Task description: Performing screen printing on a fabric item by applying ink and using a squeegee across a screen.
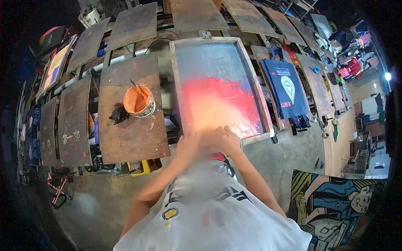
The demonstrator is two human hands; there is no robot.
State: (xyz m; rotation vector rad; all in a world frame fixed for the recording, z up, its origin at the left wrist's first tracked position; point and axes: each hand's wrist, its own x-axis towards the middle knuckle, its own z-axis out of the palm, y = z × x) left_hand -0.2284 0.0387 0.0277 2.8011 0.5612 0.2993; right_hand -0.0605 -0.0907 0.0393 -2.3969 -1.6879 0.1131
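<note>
A wooden screen frame (255, 83) lies before me, its mesh coated with bright red and orange ink (222, 104) over the lower half and pale blue-grey above. My left hand (187, 144) is at the frame's near edge, smeared by motion. My right hand (227, 140) is there too, fingers curled round something blurred that I cannot make out. To the left, an open bucket of orange ink (138, 100) with a stick in it stands on a board (130, 146), beside a crumpled black item (118, 113).
Stained boards (73, 125) line both sides and the far row. A dark blue printed fabric piece (276, 96) lies on a board to the right. A framed screen (56, 67) sits at far left. Piled clothes (351, 62) are at upper right, a painted panel (335, 201) at lower right.
</note>
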